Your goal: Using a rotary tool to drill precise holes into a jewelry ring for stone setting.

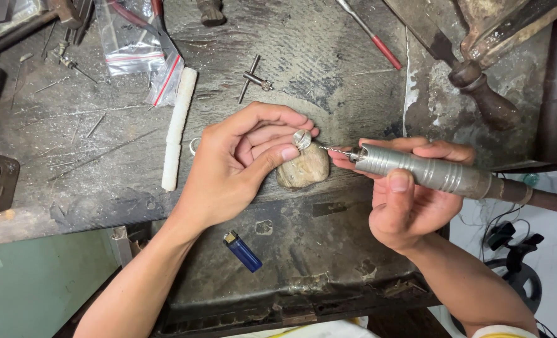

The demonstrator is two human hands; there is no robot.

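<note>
At the centre of the frame, the left hand (241,166) pinches a small silver disc (301,139) against a wooden peg (302,169) while the right hand (407,194), clamped round a rotary handpiece (428,172), aims its drill bit (336,150) at it, so drilling seems in hand and calls for steady pressure.

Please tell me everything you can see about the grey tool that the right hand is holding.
The grey tool is a long, round handpiece, metal by its look, with ringed grooves along its body. It lies almost level, its tip to the left. From that tip a thin drill bit sticks out and meets the small silver piece pinched in the left hand. The right hand grips the body, thumb on top. Its rear end joins a brown shaft running off the right edge.
</note>
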